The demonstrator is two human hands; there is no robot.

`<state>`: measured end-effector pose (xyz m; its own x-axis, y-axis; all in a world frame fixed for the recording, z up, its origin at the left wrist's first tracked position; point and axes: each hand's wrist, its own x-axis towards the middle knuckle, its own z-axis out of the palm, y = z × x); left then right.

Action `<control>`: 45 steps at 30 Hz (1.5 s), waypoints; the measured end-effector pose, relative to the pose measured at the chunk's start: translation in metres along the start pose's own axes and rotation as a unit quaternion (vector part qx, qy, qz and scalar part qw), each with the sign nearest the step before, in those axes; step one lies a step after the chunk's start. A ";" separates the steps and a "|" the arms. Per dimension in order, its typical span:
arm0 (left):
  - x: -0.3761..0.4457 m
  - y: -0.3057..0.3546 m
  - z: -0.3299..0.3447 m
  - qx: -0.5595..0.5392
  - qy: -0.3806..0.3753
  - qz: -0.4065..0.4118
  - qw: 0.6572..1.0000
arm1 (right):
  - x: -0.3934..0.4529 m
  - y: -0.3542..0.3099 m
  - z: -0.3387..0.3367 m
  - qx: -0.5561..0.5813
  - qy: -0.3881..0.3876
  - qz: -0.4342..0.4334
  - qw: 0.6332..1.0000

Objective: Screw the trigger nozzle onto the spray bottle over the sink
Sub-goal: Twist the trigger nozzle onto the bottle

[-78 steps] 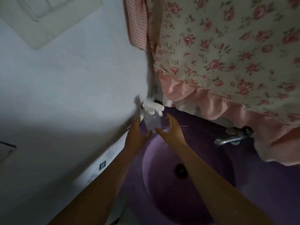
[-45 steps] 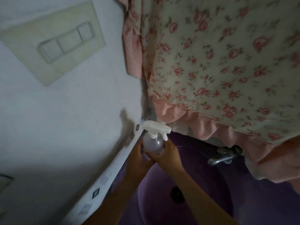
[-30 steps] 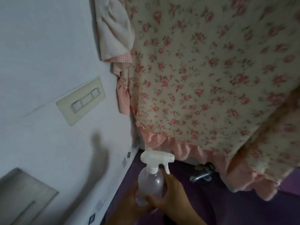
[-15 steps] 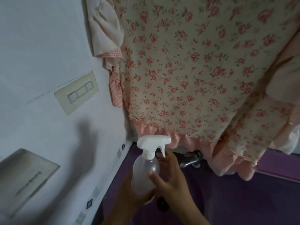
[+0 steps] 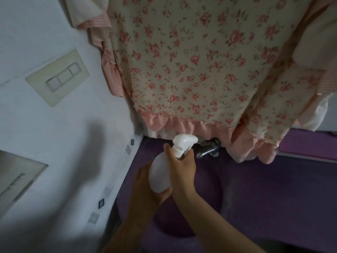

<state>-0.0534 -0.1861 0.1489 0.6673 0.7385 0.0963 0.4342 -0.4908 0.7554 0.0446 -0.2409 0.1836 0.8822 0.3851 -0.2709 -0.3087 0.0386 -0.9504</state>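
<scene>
Above the sink [image 5: 255,189], my left hand [image 5: 145,194] cups the spray bottle [image 5: 158,176]; my right hand [image 5: 182,170] grips its trigger nozzle [image 5: 183,145].

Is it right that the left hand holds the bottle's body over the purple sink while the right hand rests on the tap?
Not quite. In the head view the right hand is not on the tap; it grips the neck of the spray bottle under the trigger nozzle. The left hand does hold the body over the purple sink.

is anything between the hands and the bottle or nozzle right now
Nothing visible. The left hand cups the spray bottle from below and the right hand wraps its neck under the trigger nozzle.
</scene>
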 end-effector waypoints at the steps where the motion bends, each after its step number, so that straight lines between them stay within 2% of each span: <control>1: -0.004 -0.006 0.004 0.016 0.002 -0.002 1.000 | 0.002 0.006 -0.001 0.007 0.008 0.022 1.000; 5: -0.019 -0.021 0.020 0.101 0.012 -0.017 0.995 | 0.008 0.030 -0.003 0.017 0.028 0.096 0.995; 13: -0.040 -0.051 0.045 0.115 -0.027 -0.094 0.989 | 0.008 0.068 -0.011 -0.043 0.034 0.155 0.986; 19: -0.051 -0.063 0.046 0.138 -0.002 -0.084 0.987 | 0.009 0.081 -0.015 -0.071 0.013 0.185 0.980; 23: -0.055 -0.064 0.046 0.138 -0.011 -0.103 0.985 | 0.005 0.084 -0.012 -0.051 0.006 0.176 0.983; 26: -0.053 -0.063 0.048 0.157 -0.086 -0.127 0.976 | 0.002 0.085 -0.010 -0.030 0.004 0.174 0.984; 27: -0.053 -0.061 0.047 0.149 -0.082 -0.135 0.976 | 0.002 0.085 -0.011 -0.032 0.006 0.173 0.984; 30: -0.056 -0.059 0.043 0.148 -0.007 -0.092 0.985 | 0.003 0.086 -0.013 -0.060 0.007 0.171 0.984; 39: -0.055 -0.050 0.040 0.154 -0.030 -0.106 0.982 | -0.002 0.074 -0.009 -0.054 -0.005 0.126 0.991; 41: -0.050 -0.052 0.039 0.126 -0.021 -0.113 0.985 | -0.003 0.065 -0.008 -0.060 -0.016 0.103 0.993; 45: -0.034 -0.027 0.018 -0.010 -0.024 -0.123 0.992 | -0.006 0.039 -0.009 -0.053 -0.066 0.004 0.996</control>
<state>-0.0764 -0.2065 0.1135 0.5706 0.8119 -0.1231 0.5756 -0.2885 0.7651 0.0302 -0.2497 0.1473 0.8230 0.5036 -0.2626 -0.2705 -0.0591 -0.9609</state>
